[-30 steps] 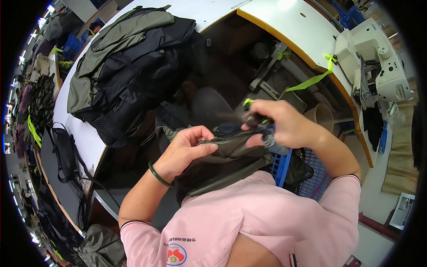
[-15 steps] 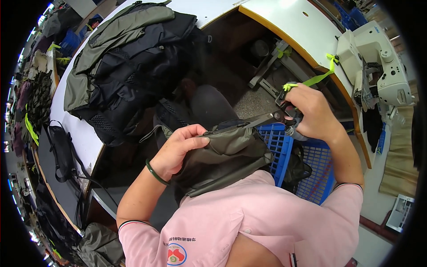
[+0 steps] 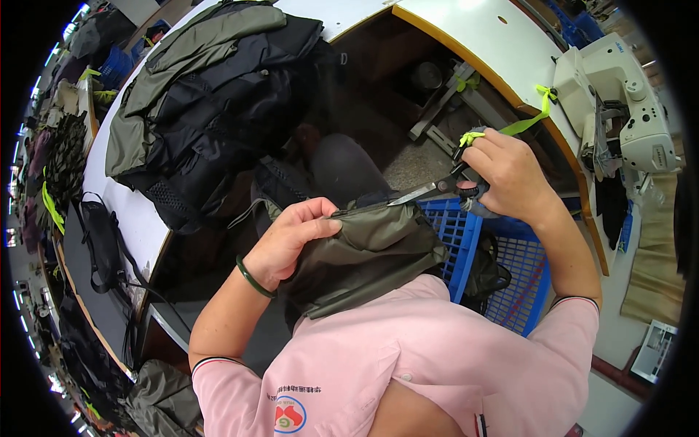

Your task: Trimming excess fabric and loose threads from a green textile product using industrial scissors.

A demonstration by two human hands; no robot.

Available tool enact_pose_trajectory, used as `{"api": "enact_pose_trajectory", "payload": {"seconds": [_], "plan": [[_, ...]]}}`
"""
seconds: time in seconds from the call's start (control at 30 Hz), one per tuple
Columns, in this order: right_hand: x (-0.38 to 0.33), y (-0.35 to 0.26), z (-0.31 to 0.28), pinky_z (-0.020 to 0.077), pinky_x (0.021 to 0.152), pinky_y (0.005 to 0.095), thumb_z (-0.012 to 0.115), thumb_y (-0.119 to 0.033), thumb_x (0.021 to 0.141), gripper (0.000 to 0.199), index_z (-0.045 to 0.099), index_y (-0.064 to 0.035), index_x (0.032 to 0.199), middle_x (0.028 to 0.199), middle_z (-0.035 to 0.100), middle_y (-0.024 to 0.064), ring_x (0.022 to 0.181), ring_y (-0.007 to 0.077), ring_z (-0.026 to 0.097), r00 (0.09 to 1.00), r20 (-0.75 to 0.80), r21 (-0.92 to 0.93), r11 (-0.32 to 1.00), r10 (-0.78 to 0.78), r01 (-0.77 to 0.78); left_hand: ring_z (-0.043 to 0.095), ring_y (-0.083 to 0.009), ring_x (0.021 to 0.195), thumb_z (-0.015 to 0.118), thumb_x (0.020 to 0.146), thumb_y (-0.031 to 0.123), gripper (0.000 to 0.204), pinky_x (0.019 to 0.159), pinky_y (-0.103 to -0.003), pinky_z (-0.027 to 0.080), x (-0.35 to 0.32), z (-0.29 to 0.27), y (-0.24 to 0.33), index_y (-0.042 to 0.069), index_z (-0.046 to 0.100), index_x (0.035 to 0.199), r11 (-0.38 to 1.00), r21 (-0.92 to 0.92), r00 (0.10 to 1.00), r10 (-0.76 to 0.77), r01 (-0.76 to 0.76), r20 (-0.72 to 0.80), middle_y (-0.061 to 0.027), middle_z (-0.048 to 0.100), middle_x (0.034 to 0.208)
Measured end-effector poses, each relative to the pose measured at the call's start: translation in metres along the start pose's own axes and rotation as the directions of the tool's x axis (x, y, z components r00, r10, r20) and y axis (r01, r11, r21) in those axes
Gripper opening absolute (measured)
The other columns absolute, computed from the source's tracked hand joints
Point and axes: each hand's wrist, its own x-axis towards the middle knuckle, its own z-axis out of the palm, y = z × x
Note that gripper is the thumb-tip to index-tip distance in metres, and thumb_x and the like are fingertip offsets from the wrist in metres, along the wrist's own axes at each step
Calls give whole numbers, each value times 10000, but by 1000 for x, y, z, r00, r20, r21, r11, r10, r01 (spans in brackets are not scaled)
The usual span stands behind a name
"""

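Head view: olive cloth piece [image 3: 371,258] and scissors [image 3: 422,193]

Olive cloth piece: one, thin and creased, with a dark strip along its upper edge. It lay in front of the wearer, its lower part against a pink shirt [image 3: 437,349].

Left hand [image 3: 291,237]: bare, a green bangle [image 3: 255,279] at the wrist. Its fingers [image 3: 314,209] were pinched on the upper edge of the cloth, thumb on the near side.

Scissors: one pair, dark about the pivot, pale along the blade. The blade pointed left, its tip at the cloth's upper edge; whether the blades were parted could not be told.

Right hand [image 3: 513,178]: bare, its fingers curled round the handles of the scissors. A bright yellow-green tie [image 3: 471,138] showed beside the knuckles.

Blue basket [image 3: 464,255]: open lattice, just right of the cloth and below the right hand, with dark fabric in it.

Desk [image 3: 466,33]: white top, yellow front edge, lying beyond the hands.

Heap of black and olive fabric [image 3: 226,109]: large, loosely folded, on the desk's left part.

Sewing machine [image 3: 644,135]: white, at the far right.

Ribbon [image 3: 531,124]: bright yellow-green, near the machine.

Small black bag [image 3: 102,244]: strapped, at the left.

Olive bundle [image 3: 164,397]: crumpled, at the lower left.
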Motion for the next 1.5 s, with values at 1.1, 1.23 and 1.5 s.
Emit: {"api": "enact_pose_trajectory", "payload": {"seconds": [1.1,1.23,1.5], "plan": [[-5,-3,12,503,643,383,789,-161,621,306,585,-40,815,778,615,81,780,273,600,997,41,61,996,59,-62,606,-83,793,631,895,64,66,765,-231,499,-1,-1,0,49,573,920,1000,-17,1000,12,-11,26,-25,653,891],[-7,0,16,506,639,379,780,-145,626,289,590,-42,819,775,616,81,782,272,604,998,33,29,998,48,-49,606,-71,780,639,895,64,58,743,-218,496,-1,0,0,58,585,914,1000,-14,1000,18,-18,25,-11,654,874],[-10,1,10,471,606,379,853,-266,627,398,577,-32,793,734,581,94,734,301,593,971,123,177,959,203,-223,599,-49,761,653,891,55,73,715,-200,489,-3,7,0,68,582,890,999,2,999,42,-42,-28,8,650,854]]}}
